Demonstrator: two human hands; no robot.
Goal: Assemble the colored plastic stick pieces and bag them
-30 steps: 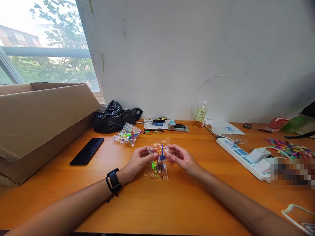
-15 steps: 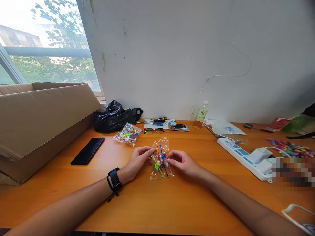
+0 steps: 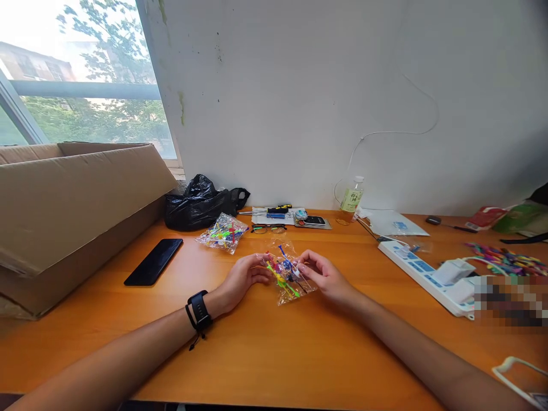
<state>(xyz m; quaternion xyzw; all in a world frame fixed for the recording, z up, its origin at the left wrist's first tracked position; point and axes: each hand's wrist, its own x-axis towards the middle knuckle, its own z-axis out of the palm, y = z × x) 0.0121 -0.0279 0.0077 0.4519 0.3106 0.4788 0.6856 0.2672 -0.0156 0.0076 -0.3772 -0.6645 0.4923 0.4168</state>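
Note:
A small clear plastic bag of coloured plastic sticks (image 3: 286,275) is held just above the orange table (image 3: 274,354), tilted with its lower end to the right. My left hand (image 3: 242,279), a black watch on its wrist, pinches the bag's left edge. On the other side, my right hand (image 3: 324,277) pinches the bag's right edge with curled fingers. A second, similar bag of coloured pieces (image 3: 222,233) lies on the table behind my left hand.
A black phone (image 3: 153,261) and a large open cardboard box (image 3: 64,211) are at the left. A black plastic bag (image 3: 201,203), glasses (image 3: 268,228), tools (image 3: 274,212) and a bottle (image 3: 351,200) stand by the wall. A white power strip (image 3: 428,273) and coloured pieces (image 3: 505,258) are at the right.
The bag has turned between my fingers from hanging upright to lying tilted, its lower end swung to the right. Both hands stayed in about the same place.

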